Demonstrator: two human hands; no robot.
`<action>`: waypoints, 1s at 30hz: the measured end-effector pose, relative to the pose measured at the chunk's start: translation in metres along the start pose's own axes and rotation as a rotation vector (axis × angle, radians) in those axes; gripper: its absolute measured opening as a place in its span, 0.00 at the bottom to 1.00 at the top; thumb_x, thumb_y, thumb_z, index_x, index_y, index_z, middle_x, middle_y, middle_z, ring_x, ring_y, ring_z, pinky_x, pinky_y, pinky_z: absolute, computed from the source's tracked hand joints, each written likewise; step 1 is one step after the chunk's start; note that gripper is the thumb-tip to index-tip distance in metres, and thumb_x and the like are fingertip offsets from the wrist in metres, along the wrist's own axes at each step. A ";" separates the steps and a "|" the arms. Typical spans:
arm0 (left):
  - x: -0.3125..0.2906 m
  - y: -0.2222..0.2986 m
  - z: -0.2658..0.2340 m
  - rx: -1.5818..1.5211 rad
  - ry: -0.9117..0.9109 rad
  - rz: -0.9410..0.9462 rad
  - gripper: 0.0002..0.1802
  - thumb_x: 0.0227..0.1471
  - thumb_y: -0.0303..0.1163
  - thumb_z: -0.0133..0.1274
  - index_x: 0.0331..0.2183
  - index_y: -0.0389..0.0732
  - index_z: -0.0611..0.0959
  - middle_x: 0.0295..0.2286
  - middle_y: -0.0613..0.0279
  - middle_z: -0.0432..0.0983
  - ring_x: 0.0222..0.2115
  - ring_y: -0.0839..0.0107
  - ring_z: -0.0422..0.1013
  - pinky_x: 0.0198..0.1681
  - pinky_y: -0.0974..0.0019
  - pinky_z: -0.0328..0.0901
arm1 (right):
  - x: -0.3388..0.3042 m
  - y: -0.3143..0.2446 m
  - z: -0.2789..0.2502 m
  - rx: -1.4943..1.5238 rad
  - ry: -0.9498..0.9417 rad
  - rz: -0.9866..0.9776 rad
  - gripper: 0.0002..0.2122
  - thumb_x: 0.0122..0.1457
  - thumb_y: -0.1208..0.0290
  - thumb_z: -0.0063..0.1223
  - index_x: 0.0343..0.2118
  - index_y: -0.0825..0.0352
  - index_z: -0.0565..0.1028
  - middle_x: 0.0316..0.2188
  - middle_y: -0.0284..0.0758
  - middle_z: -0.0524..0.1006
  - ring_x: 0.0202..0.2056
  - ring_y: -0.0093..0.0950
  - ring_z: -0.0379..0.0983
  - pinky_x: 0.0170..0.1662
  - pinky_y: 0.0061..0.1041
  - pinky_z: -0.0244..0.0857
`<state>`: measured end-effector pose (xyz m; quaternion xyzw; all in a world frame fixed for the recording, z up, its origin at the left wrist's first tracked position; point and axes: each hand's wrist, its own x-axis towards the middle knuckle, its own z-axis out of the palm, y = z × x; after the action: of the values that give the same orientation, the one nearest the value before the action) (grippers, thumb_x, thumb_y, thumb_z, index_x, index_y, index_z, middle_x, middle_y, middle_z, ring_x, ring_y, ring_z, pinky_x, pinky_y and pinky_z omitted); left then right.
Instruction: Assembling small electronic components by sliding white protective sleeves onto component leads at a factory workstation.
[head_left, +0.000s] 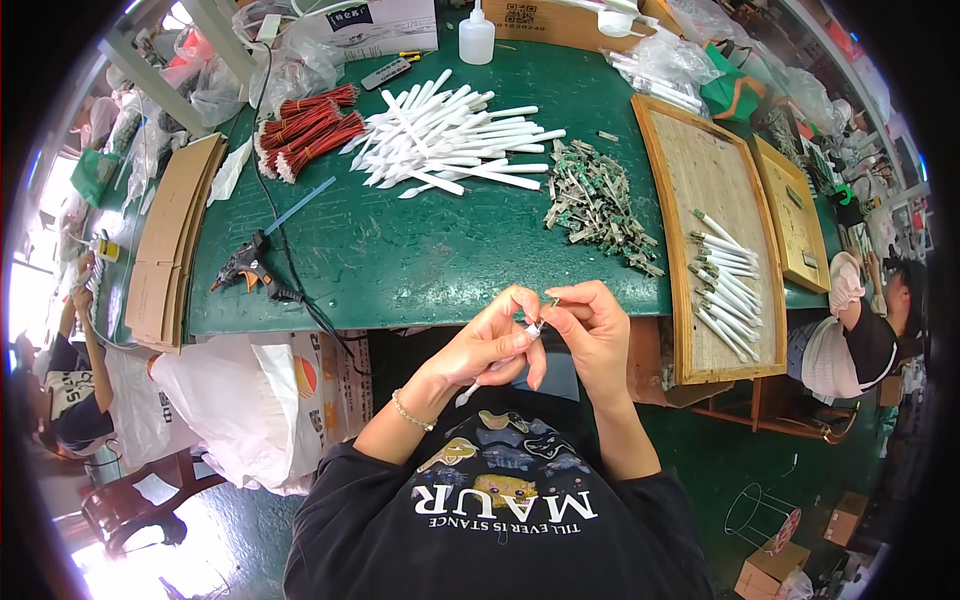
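My left hand (497, 345) is closed around a white plastic tube (466, 396) whose pointed tip sticks out below the palm. My right hand (592, 325) meets it at the tube's upper end, thumb and forefinger pinching a small thin part (554, 301), possibly a circuit board; the fingers mostly hide it. Ahead on the green table (400, 260) lies a heap of similar white tubes (450, 135) with pointed ends. To its right is a pile of small green-and-metal circuit boards (600, 205). Bundles of red wires (310, 130) lie left of the tubes.
A wooden tray (685, 300) with several white tubes (725, 280) stands at the right. A glue gun (250, 270) with its cable lies left, beside folded cardboard (165, 250). A white squeeze bottle (477, 38) stands at the back. Other people work at both sides.
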<state>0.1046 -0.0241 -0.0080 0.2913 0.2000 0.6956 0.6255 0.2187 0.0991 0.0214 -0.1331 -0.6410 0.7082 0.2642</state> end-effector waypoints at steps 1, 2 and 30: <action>0.000 -0.002 -0.001 -0.023 -0.010 0.004 0.10 0.59 0.36 0.44 0.40 0.49 0.62 0.23 0.42 0.74 0.04 0.85 0.49 0.08 0.83 0.43 | 0.000 0.000 0.000 -0.022 0.003 -0.012 0.07 0.55 0.76 0.55 0.36 0.70 0.71 0.28 0.34 0.79 0.31 0.17 0.74 0.33 0.13 0.64; 0.000 -0.002 -0.002 -0.046 -0.021 0.007 0.11 0.59 0.37 0.45 0.41 0.50 0.62 0.23 0.42 0.73 0.04 0.85 0.49 0.08 0.83 0.42 | -0.001 0.000 0.000 -0.022 0.004 -0.012 0.07 0.55 0.76 0.55 0.36 0.70 0.71 0.28 0.34 0.79 0.31 0.17 0.74 0.33 0.13 0.64; 0.002 -0.005 0.007 -0.080 -0.035 -0.018 0.13 0.58 0.36 0.46 0.43 0.49 0.62 0.22 0.42 0.73 0.04 0.86 0.49 0.08 0.82 0.41 | -0.007 0.021 -0.005 -0.075 -0.011 -0.296 0.10 0.57 0.77 0.52 0.39 0.68 0.65 0.29 0.34 0.72 0.29 0.20 0.69 0.33 0.17 0.65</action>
<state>0.1125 -0.0223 -0.0059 0.2762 0.1637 0.6921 0.6464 0.2225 0.0986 -0.0006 -0.0432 -0.6812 0.6378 0.3568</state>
